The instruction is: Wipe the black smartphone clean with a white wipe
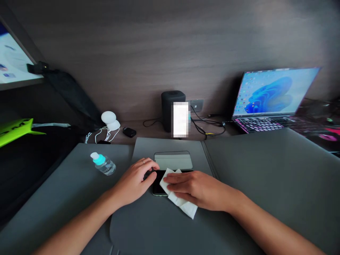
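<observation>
A smartphone (157, 186) lies flat on the grey mat, its dark screen facing up. At its left end my left hand (138, 180) curls its thumb and fingers around the phone's edge. My right hand (195, 189) presses a folded white tissue (187, 209) onto the screen, covering most of the phone's right part. Just beyond the phone lies a clear sheet with rounded corners (174, 161), like a glass screen protector. To the left, a small clear spray bottle (105, 164) with a turquoise collar lies tilted on the mat.
Along the back stand a white round device (110, 120) with cables, a small black case (129, 132) and a dark speaker-like box (166, 113). Black cables (204, 125) run towards an open laptop (271, 95) at the right. A dark bag (71, 95) hangs at the left.
</observation>
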`<move>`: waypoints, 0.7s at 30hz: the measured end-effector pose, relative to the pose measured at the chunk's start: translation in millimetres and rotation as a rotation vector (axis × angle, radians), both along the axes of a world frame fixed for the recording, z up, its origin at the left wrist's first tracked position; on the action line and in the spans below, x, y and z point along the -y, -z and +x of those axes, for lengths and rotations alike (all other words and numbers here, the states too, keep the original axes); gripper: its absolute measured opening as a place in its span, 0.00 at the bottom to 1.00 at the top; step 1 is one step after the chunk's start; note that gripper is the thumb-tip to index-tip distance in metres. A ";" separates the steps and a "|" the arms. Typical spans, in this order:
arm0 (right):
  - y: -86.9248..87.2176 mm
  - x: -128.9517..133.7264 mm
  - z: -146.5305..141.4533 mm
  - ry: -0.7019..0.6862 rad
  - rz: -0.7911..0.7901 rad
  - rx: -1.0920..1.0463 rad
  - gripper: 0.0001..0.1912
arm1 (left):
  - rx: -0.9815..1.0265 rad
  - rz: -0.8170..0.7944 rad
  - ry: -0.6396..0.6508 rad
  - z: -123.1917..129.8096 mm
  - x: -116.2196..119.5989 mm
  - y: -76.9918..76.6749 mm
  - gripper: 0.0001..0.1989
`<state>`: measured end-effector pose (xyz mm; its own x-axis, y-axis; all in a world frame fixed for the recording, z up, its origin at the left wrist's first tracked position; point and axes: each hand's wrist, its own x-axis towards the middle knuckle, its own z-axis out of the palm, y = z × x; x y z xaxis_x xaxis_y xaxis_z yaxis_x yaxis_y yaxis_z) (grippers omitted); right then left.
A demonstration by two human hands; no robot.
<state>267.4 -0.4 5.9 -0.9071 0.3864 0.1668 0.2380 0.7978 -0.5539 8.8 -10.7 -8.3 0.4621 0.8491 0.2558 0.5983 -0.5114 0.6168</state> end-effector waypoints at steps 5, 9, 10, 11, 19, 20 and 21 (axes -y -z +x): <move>-4.7 -2.4 4.6 -0.038 -0.089 0.024 0.20 | -0.016 -0.015 0.006 0.8 -1.2 0.5 0.07; -7.0 -5.5 10.0 0.009 -0.112 0.030 0.19 | -0.022 -0.013 0.008 0.8 -1.6 0.2 0.07; -6.4 -5.3 9.1 0.018 -0.109 0.017 0.20 | -0.023 -0.017 0.009 1.0 -1.2 0.1 0.07; -5.5 -4.8 7.5 0.026 -0.105 -0.001 0.20 | -0.023 -0.020 0.011 1.1 -0.7 -0.1 0.07; -2.0 -4.9 4.7 0.062 -0.111 0.002 0.13 | -0.025 0.004 -0.018 0.7 -2.7 -0.8 0.07; -2.1 -5.3 5.2 0.049 -0.106 0.001 0.12 | -0.026 0.011 -0.019 1.4 -3.2 -0.8 0.07; -2.1 -5.5 5.6 0.030 -0.102 -0.001 0.12 | -0.027 0.022 -0.018 2.2 -2.8 -1.6 0.07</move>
<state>273.0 5.1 8.1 -0.8948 0.4284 0.1258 0.2604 0.7296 -0.6323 11.0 -8.0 -6.7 0.4536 0.8519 0.2618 0.6240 -0.5133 0.5891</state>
